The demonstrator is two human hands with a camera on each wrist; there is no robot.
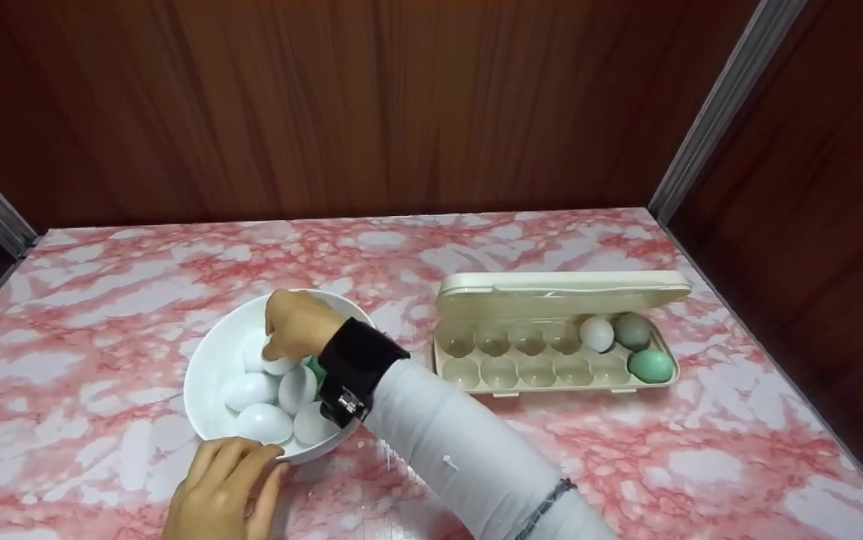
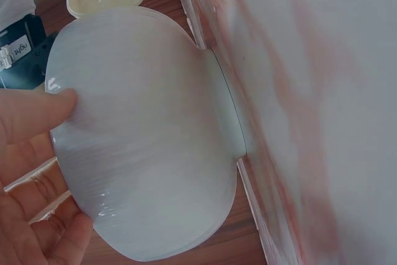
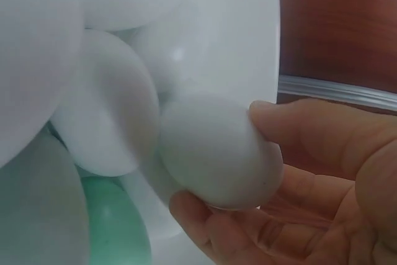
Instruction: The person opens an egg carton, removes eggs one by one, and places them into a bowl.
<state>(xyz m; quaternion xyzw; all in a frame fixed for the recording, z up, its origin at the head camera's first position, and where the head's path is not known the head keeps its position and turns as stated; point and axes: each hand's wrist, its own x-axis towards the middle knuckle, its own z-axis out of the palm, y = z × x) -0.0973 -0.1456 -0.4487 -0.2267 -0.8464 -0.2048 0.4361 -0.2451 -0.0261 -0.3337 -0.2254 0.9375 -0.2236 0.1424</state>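
Right hand (image 1: 293, 324) is down in the white bowl (image 1: 210, 360), lower left of the frame, grip pinched around one white egg (image 3: 217, 153) (others packed tight beside it). Left hand (image 1: 225, 487) has fingers pressed flat on the bowl's near rim. Squeeze too hard and it probably cracks; lift carelessly and it could knock its neighbours. Egg carton (image 1: 551, 330) sits open at right.
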